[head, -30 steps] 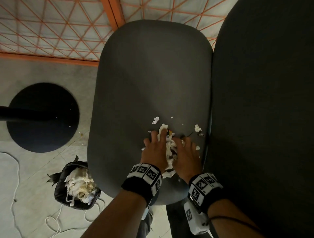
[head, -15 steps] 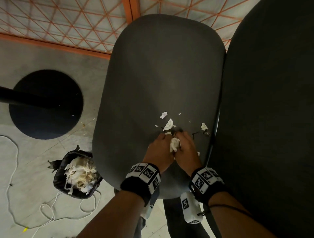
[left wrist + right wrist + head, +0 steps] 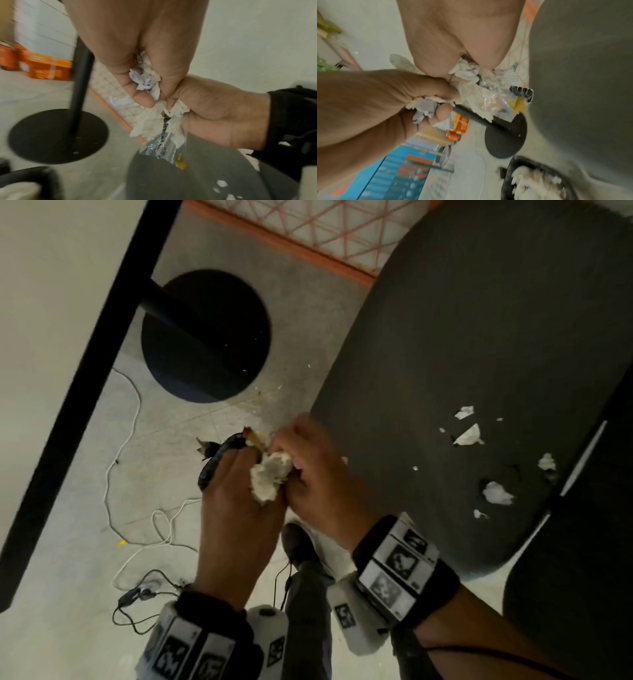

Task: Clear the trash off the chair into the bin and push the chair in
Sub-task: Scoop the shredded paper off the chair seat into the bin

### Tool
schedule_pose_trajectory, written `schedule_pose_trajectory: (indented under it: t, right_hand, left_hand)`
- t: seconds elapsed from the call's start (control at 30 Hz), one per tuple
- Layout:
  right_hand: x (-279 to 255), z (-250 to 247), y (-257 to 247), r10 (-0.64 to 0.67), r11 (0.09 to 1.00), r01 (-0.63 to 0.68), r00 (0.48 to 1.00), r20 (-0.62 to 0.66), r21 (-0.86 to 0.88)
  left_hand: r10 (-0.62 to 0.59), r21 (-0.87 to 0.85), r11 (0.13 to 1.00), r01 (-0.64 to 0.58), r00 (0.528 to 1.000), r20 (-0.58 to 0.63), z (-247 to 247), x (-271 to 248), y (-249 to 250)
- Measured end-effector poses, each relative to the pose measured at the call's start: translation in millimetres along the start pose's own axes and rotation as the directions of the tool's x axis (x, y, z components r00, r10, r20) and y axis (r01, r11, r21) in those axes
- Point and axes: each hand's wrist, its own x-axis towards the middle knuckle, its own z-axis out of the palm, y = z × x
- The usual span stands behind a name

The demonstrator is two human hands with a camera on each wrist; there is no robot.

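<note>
Left hand and right hand clamp crumpled tissue wad between them, above bin, beside chair seat.

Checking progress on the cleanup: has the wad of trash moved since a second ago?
Yes. The wad of trash, gripped by both hands, has left the chair seat and moved left past its edge, over the bin.

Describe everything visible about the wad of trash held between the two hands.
The wad of trash is mostly crumpled white tissue, with a clear plastic wrapper, a dark twisted strip and a small yellow scrap hanging from it. The left hand and right hand press together around it, fingers curled, in a shared grip. It is held in the air beside the chair's left edge, above the bin, not touching either.
</note>
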Motion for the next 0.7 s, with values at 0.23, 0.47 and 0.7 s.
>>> schedule_pose_trajectory:
  t: [0.23, 0.47, 0.7]
  right_hand:
    - [24, 187, 73, 0.021, 0.997, -0.039, 0.968, 0.249, 0.067]
    - [51, 271, 239, 0.38, 0.925, -0.362, 0.902, 0.205, -0.117]
    - [74, 283, 328, 0.508, 0.817, -0.37, 0.825, 0.248, -0.442]
  left_hand:
    - [-0.379, 0.086, 0.916, 0.392, 0.916, -0.135, 15, -32, -186]
    - [-0.496, 0.109, 0.868, 0.485, 0.854, 0.156, 141, 3, -321]
    - [-0.619, 0.388, 0.784, 0.485, 0.664, 0.42, 226, 35, -382]
